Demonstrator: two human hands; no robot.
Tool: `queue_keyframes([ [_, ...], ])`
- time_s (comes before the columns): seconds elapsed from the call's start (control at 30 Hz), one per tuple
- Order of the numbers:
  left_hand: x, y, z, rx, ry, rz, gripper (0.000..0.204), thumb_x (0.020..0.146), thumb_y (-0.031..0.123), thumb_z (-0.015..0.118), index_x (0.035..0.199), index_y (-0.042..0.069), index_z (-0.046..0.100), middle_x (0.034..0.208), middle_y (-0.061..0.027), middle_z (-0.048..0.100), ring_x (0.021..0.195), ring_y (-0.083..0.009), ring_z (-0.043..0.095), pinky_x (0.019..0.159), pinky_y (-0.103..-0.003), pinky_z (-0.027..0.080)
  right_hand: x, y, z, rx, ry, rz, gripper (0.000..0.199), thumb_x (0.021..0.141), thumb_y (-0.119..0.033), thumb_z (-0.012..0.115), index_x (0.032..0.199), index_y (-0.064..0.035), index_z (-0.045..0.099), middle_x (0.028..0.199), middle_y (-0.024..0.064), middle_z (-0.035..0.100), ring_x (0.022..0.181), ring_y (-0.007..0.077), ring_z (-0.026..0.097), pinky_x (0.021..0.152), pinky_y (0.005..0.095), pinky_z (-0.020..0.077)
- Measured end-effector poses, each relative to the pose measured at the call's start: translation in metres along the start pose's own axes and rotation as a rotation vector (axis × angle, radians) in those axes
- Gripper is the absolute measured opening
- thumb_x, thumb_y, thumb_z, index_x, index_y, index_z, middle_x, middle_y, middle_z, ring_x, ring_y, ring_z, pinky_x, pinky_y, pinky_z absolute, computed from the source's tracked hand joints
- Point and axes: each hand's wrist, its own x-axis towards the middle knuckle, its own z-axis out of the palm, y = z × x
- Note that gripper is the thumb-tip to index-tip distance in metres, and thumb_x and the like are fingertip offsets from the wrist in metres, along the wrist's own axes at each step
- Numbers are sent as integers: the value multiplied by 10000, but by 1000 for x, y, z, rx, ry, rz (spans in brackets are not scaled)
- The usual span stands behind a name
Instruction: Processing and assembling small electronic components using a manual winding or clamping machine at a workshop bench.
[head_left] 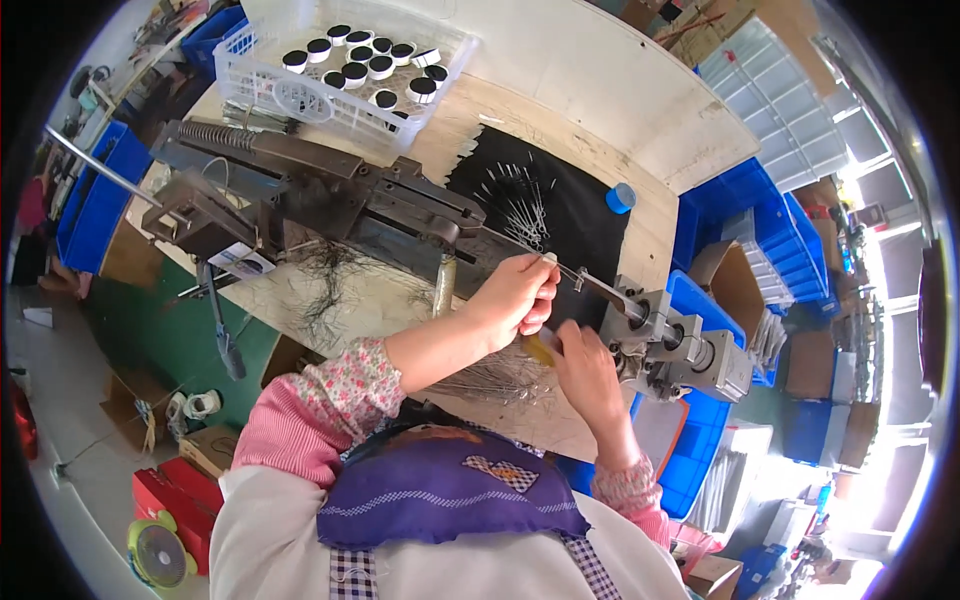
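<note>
left hand point(517, 292): forearm reaching up from lower left, fingers curled, pinching thin metal rod point(592, 283) of bench machine point(330, 195)
right hand point(585, 362): wrist bent, closed around small yellow piece point(538, 347), just beside grey machine head point(672, 340)
rod: running diagonally over black cloth point(560, 215) into head
tray: white basket point(340, 70) of black-white caps, far edge

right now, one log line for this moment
left hand pinching at metal rod | right hand beside yellow piece | machine on bench
</note>
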Motion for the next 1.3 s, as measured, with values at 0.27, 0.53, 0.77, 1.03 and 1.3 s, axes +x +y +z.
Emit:
queue_keyframes([
  [0.27, -7, -8, -10, 89, 207, 325, 265, 1017, 275, 438, 844, 86, 502, 618, 43, 375, 451, -52, 328, 394, -228, 248, 50, -10, -91, 266, 87, -6, 141, 844, -53, 568, 973, -23, 618, 928, 180, 639, 825, 360, 620, 713, 385, 500],
  [0.53, -14, -7, -6, 36, 201, 310, 257, 1002, 232, 478, 827, 62, 559, 563, 37, 437, 451, -46, 339, 418, -216, 265, 135, -4, -39, 484, -356, 14, 198, 839, -76, 583, 983, 41, 653, 771, 164, 660, 685, 231, 660, 631, 333, 503],
  [0.77, -18, -8, -6, -52, 243, 341, 238, 992, 222, 497, 835, 58, 567, 549, 38, 415, 444, -60, 312, 431, -230, 257, 137, 7, -48, 802, -439, 178, 277, 885, -111, 616, 1079, 86, 631, 782, 88, 665, 690, 116, 647, 638, 261, 542],
  [1.03, -4, -12, -6, -141, -92, 292, 654, 992, 551, 263, 1305, -5, 407, 1280, -128, 500, 1252, -235, 477, 1054, -380, 393, 148, 13, -61, 921, -684, 302, 302, 939, -164, 569, 1164, 36, 591, 908, 116, 653, 741, 159, 661, 665, 288, 561],
  [1.3, -30, 25, -6, -741, -112, 163, 652, 958, 576, 379, 1200, -26, 443, 1192, -132, 498, 1226, -261, 451, 1084, -389, 365, 115, -2, -82, 9, -28, -35, 422, 881, -178, 564, 1274, -29, 530, 941, 161, 498, 907, 315, 540, 810, 392, 440],
])
